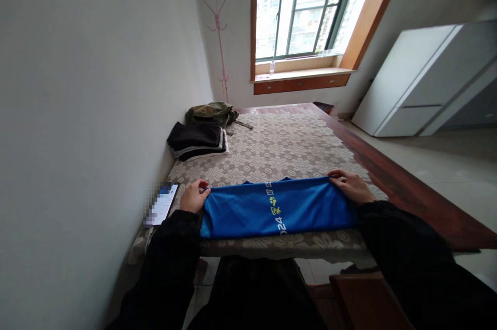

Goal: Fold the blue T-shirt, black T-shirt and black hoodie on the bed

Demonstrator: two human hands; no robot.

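A blue shirt (272, 208) with yellow and white print lies folded into a long band across the near edge of a table covered by a floral lace cloth (279, 151). My left hand (193, 195) pinches the shirt's left end with its fingers closed on the fabric. At the shirt's right end, my right hand (349, 185) lies on the upper corner, fingers curled over the fabric. Both arms wear black sleeves.
A phone (163, 203) with a lit screen lies left of my left hand, close to the white wall. A stack of dark folded clothes (198, 139) and an olive garment (212, 113) sit at the far left. White cabinet (423, 81) stands at the right; the wooden table edge (407, 185) runs along the right.
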